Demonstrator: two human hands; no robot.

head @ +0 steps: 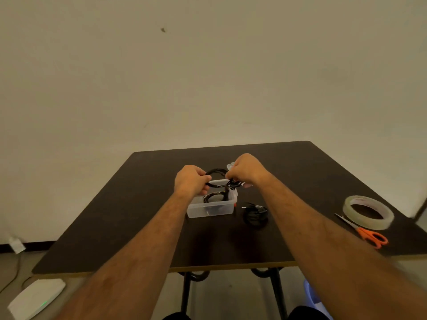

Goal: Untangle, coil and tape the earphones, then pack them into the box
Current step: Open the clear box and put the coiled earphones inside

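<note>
Both hands hold a black coiled earphone cable (217, 172) above a clear plastic box (211, 210) in the middle of the dark table. My left hand (190, 181) grips the coil's left side. My right hand (247, 169) pinches its right side, where the strands bunch together. Another black coil (213, 197) lies inside the box. A third coiled earphone bundle (255, 214) rests on the table just right of the box.
A roll of clear tape (368, 212) and orange-handled scissors (367, 235) lie near the table's right edge. The box lid (230, 166) shows partly behind my right hand. A white device (37, 296) sits on the floor at the lower left.
</note>
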